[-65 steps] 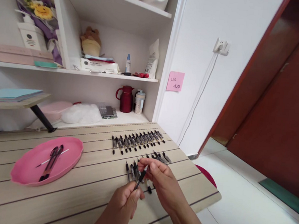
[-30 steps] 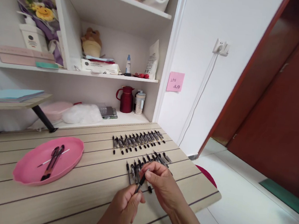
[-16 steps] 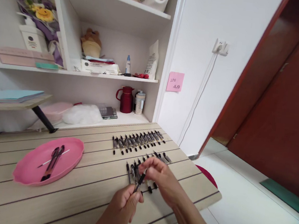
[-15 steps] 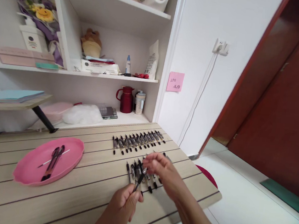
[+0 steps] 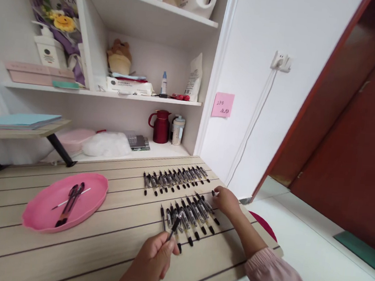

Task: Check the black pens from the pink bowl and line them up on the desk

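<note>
My left hand (image 5: 158,256) is closed round a pen (image 5: 175,224), its black grip and pale tip pointing up and away from me. Just beyond that hand lies the nearer row of clear pens with black ends (image 5: 196,215), side by side and slanted. At the right end of this row, my right hand (image 5: 226,200) is low over the table with its fingers pinched together. A small dark end (image 5: 214,193) shows at its fingertips; the rest is covered by the hand. Farther back lies a second row of similar pens (image 5: 175,178).
A pink scalloped plate (image 5: 32,218) on the left holds two dark pens (image 5: 70,204) and a thin white stick-like refill (image 5: 79,194). Behind the striped table (image 5: 113,240) stand white shelves with a red jug (image 5: 161,126) and a pale cup (image 5: 177,130). The table's right edge is near my right arm.
My right hand has moved away from the pen in my left hand, rightward to the end of the nearer row. My left hand keeps its hold. The view has shifted slightly.
</note>
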A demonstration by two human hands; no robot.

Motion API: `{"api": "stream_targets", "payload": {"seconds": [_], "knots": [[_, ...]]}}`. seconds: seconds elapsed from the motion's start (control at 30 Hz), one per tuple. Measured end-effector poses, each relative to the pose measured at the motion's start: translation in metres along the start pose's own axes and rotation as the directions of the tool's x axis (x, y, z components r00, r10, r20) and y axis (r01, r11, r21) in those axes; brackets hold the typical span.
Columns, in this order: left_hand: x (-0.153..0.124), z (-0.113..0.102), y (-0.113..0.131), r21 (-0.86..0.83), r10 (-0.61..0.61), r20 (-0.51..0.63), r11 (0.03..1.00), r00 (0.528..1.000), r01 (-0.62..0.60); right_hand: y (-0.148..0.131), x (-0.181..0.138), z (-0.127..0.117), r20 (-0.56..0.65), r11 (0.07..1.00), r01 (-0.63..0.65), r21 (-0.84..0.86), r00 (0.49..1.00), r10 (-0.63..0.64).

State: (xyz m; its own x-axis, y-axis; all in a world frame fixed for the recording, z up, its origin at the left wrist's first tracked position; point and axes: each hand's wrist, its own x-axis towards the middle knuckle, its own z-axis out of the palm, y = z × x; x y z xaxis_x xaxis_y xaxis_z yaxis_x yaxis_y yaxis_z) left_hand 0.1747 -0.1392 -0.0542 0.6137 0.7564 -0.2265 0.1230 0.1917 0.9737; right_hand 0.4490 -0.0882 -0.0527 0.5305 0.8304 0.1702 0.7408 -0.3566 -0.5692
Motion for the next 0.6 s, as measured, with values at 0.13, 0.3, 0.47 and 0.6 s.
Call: {"api": "stream_targets", "payload": {"seconds": [0.13,0.3,0.47,0.6], "knots": [[0.001,-0.002,-0.002,-0.103,-0.014,0.093,0.994,0.996,0.023,-0.025,-0.023,-0.011,0.057,0.959,0.064,0.275,0.995,-0.083],[0.000,-0.003,-0.004,-0.156,-0.026,0.138,0.987,0.990,0.048,-0.070,-0.068,-0.021,0.218,0.348,-0.085,0.934,0.905,-0.364],[-0.002,-0.004,-0.005,-0.161,-0.004,0.116,0.987,0.993,0.023,-0.088,-0.085,-0.024,0.238,0.297,-0.122,0.947,0.887,-0.395],[-0.003,-0.004,-0.005,-0.171,0.002,0.122,0.985,0.992,0.019,-0.090,-0.093,-0.019,0.281,0.340,-0.142,0.930,0.870,-0.405]]}}
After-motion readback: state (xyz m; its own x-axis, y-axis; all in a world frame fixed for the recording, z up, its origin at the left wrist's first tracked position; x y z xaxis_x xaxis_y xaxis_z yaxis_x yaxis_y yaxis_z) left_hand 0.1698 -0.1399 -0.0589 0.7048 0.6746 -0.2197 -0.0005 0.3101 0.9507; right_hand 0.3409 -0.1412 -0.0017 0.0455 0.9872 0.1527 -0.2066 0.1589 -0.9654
